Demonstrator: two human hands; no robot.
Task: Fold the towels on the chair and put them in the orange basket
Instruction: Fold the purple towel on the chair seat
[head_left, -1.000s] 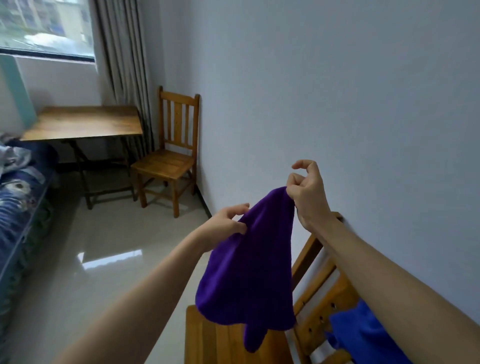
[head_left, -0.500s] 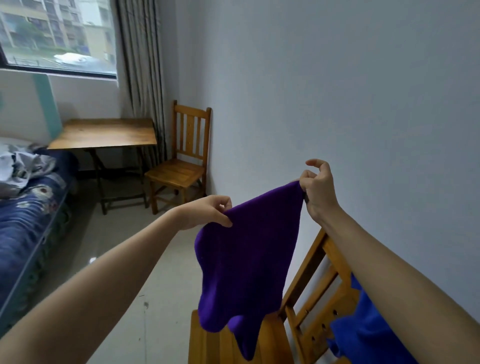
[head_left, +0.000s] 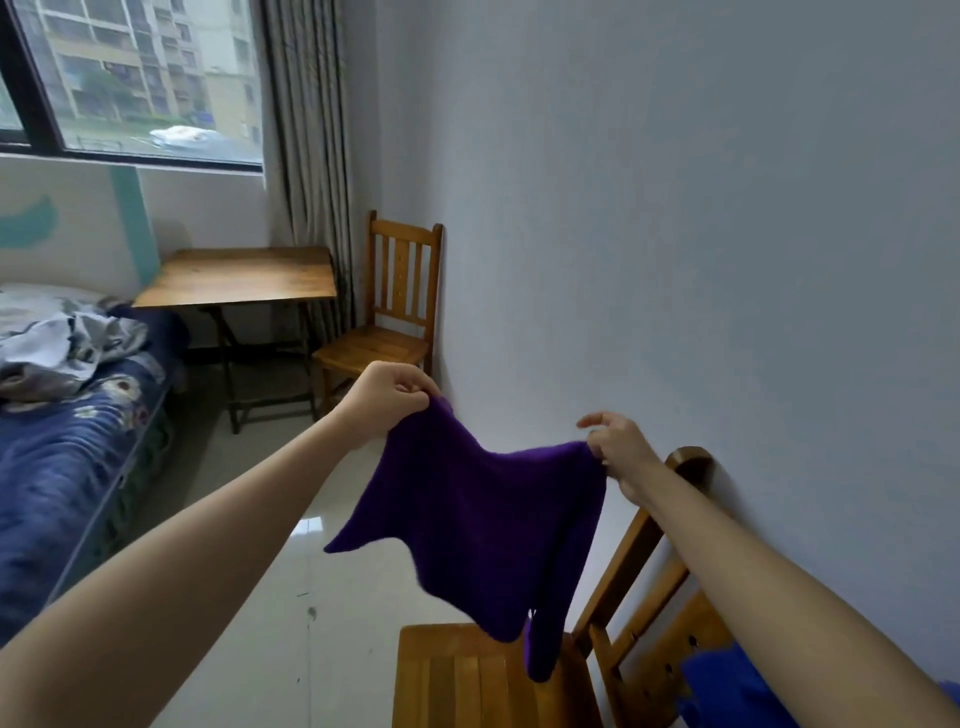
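Observation:
A purple towel (head_left: 488, 525) hangs spread in the air above the near wooden chair (head_left: 467, 675). My left hand (head_left: 387, 395) pinches its upper left corner and my right hand (head_left: 618, 449) pinches its upper right corner. The towel's lower edge dangles just over the chair seat. A blue towel (head_left: 727, 691) is draped on the chair's backrest at the lower right, partly behind my right arm. No orange basket is in view.
A second wooden chair (head_left: 384, 322) stands against the wall ahead, beside a wooden table (head_left: 239, 275) under the window. A bed (head_left: 62, 431) with a blue cover runs along the left. Glossy floor (head_left: 291, 597) lies between bed and chair.
My hands have moved apart and the purple towel has opened out wider between them. My right hand has dropped lower. The view has tilted up and to the left.

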